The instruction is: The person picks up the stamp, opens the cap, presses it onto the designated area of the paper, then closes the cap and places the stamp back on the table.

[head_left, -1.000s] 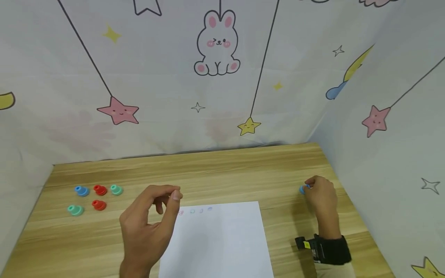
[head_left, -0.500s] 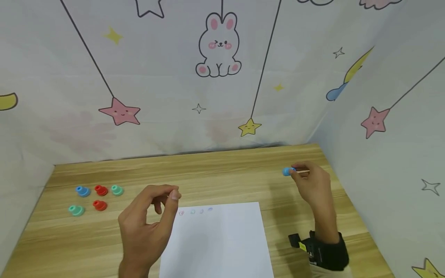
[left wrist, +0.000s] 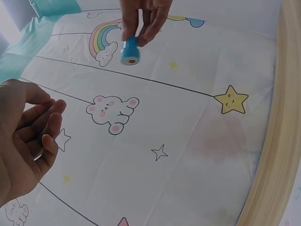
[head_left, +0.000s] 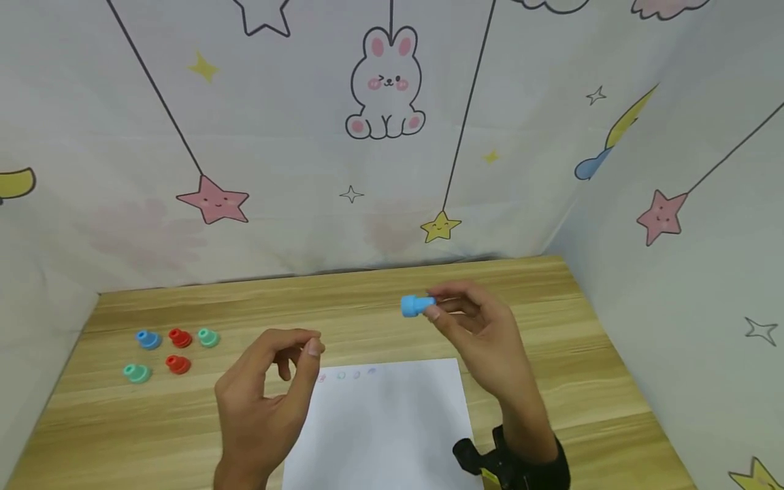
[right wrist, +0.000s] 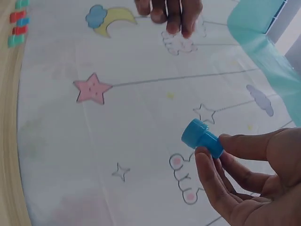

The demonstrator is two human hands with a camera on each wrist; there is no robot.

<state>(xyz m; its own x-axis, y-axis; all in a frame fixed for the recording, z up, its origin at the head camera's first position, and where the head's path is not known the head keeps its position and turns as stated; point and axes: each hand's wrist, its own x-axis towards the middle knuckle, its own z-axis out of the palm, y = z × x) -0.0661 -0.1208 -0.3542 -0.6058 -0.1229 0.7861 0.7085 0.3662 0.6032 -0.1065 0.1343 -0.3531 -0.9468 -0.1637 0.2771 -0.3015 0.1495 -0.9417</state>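
My right hand (head_left: 484,333) pinches a small blue stamp (head_left: 414,305) by its narrow handle, held in the air above the far edge of the white paper (head_left: 380,429). Its wide end points left in the head view. In the right wrist view the stamp (right wrist: 196,134) sits between thumb and fingertips. The left wrist view catches a round brownish face on the wide end of the stamp (left wrist: 130,54). My left hand (head_left: 263,401) hovers by the paper's left edge, fingers loosely bent, holding nothing. A row of faint coloured marks (head_left: 356,375) runs along the paper's top.
Several more stamps stand at the table's left: a blue one (head_left: 148,339), red ones (head_left: 178,364) and green ones (head_left: 137,373). A white cloth wall with cartoon prints (head_left: 294,156) rises behind the wooden table (head_left: 343,292), and another wall (head_left: 686,286) bounds its right side.
My right hand has lifted the blue stamp off the table's right side and carried it left to above the paper. My left hand has stayed nearly still.
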